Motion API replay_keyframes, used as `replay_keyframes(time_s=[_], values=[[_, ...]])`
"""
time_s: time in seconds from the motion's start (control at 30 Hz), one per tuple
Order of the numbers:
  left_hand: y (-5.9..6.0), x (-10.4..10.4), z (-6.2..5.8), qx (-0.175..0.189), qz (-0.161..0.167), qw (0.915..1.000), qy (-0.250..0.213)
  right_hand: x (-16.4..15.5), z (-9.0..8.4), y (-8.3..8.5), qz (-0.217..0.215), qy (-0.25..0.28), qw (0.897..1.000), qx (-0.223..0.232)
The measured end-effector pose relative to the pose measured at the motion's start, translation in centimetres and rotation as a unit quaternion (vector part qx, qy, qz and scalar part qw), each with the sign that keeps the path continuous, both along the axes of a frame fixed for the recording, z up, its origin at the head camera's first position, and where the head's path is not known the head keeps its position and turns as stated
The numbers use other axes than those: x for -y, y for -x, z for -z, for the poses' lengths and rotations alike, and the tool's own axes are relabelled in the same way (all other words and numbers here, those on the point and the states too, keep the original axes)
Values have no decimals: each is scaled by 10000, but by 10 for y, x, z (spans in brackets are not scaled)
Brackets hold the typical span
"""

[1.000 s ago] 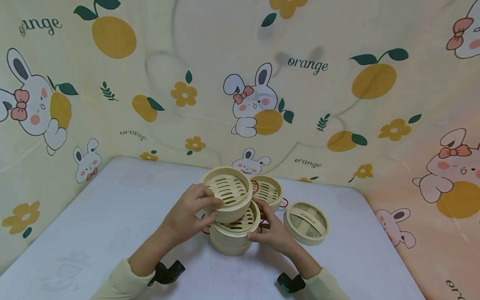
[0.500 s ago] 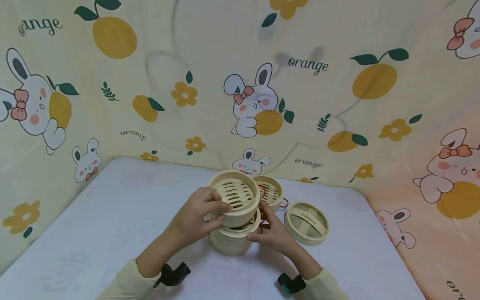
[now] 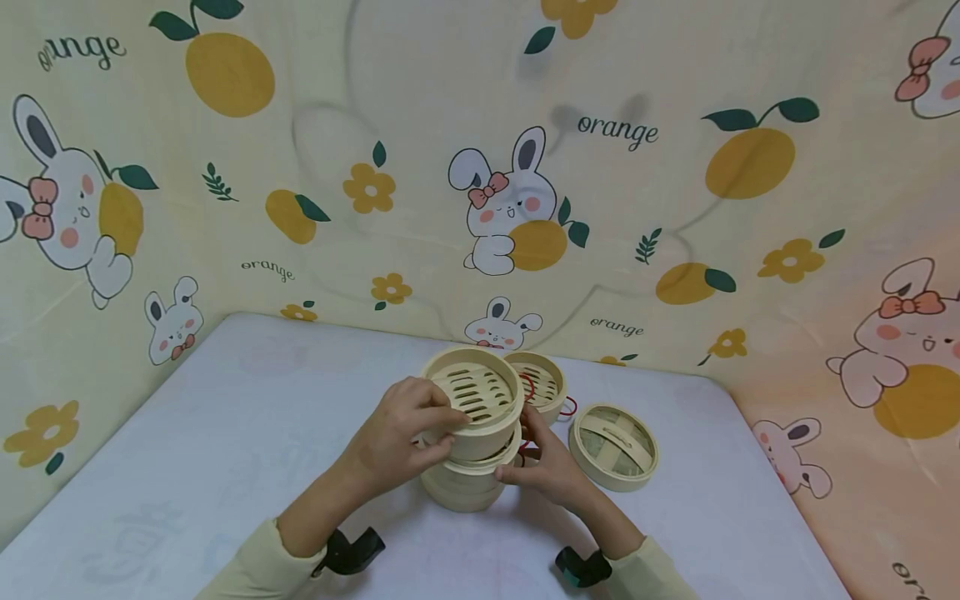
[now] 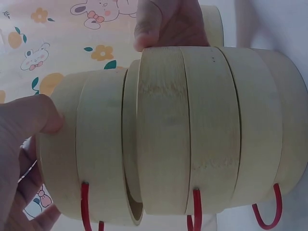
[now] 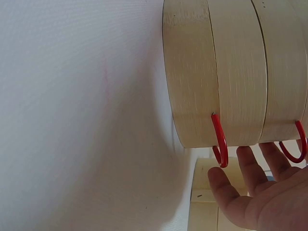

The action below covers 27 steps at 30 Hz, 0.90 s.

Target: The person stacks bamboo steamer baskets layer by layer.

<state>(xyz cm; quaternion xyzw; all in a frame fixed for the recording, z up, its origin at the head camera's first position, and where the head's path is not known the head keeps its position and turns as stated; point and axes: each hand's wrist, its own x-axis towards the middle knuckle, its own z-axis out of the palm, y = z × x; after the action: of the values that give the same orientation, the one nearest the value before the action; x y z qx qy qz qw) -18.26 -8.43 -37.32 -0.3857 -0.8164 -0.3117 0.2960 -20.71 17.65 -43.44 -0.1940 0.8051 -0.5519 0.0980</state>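
Note:
My left hand grips the near left side of a round bamboo steamer basket, thumb outside and fingers over its rim. Slots show in its floor. It sits over a stack of bamboo steamers, slightly offset; in the left wrist view its lower edge meets the stack's rim at a slant. My right hand holds the right side of the stack, thumb in front and other fingers behind. Red loop handles stick out from the baskets; one red handle is beside the right fingertips.
Behind the stack stands another slotted steamer basket with red handles. To the right lies a round bamboo lid with a strap across it. All stand on a white table before a printed cloth backdrop.
My left hand has moved the upper basket right and slightly down, so it now covers more of the stack's top. My right hand has stayed in place.

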Motion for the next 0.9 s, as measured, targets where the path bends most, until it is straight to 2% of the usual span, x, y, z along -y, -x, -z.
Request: replay_keyframes(time_s=[0.43, 0.9], values=[[-2, -4, -1, -110, 105, 9999, 69, -1, 2, 0, 13, -63, 10000, -65], [-2, -6, 1, -157, 105, 9998, 95, -1, 1, -1, 166, -208, 9996, 75]])
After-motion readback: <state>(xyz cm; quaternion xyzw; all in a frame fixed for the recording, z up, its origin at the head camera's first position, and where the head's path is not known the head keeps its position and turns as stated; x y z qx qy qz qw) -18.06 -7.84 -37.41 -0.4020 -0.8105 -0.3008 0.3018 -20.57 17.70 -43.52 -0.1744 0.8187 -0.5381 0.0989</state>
